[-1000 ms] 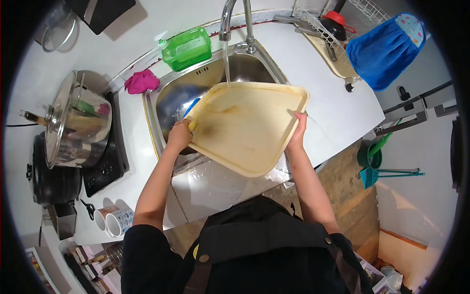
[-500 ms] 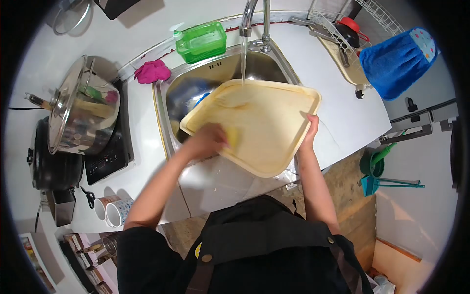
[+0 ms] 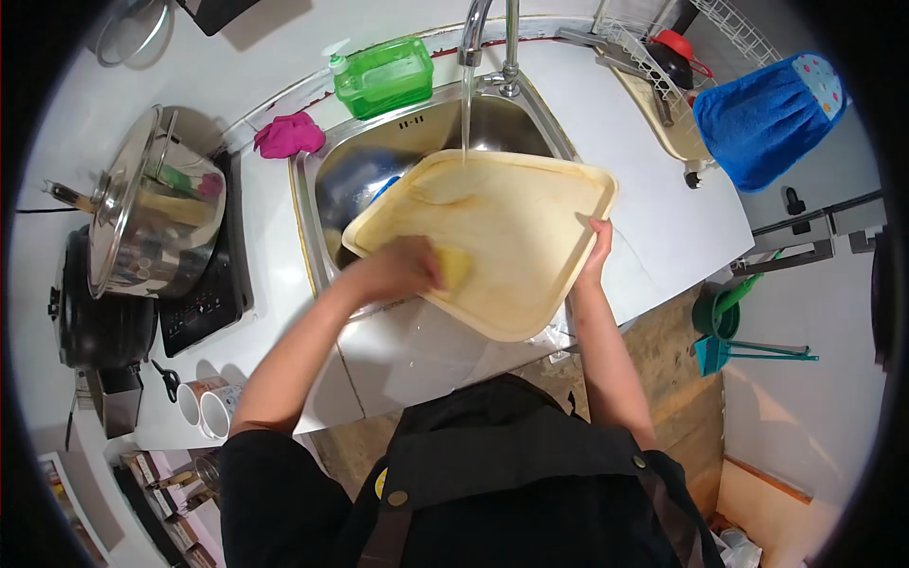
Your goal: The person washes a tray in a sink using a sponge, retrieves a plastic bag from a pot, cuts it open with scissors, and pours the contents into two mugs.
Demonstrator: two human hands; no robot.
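A cream-coloured tray [image 3: 521, 237] with a raised rim and brownish stains is held tilted over the sink [image 3: 331, 185]. My right hand [image 3: 597, 251] grips its right edge, the thumb on the upper side. Closed around a yellow sponge [image 3: 455, 270], my left hand [image 3: 405, 268] presses it to the lower left part of the tray; this hand is slightly blurred. Water runs from the faucet [image 3: 473, 47] onto the tray's far edge. Something blue in the sink is partly hidden behind the tray.
Behind the sink stands a green soap dispenser [image 3: 383, 80], with a magenta cloth [image 3: 289, 137] to its left. A large steel pot [image 3: 180, 237] sits on a black induction cooker [image 3: 204, 308]. Two mugs [image 3: 220, 414] and scissors [image 3: 168, 381] lie nearby. A blue towel [image 3: 767, 123] hangs at right.
My left hand and the sponge have shifted slightly rightward across the tray. The tray remains in my right hand at nearly the same tilt. The whole view has drifted slightly left.
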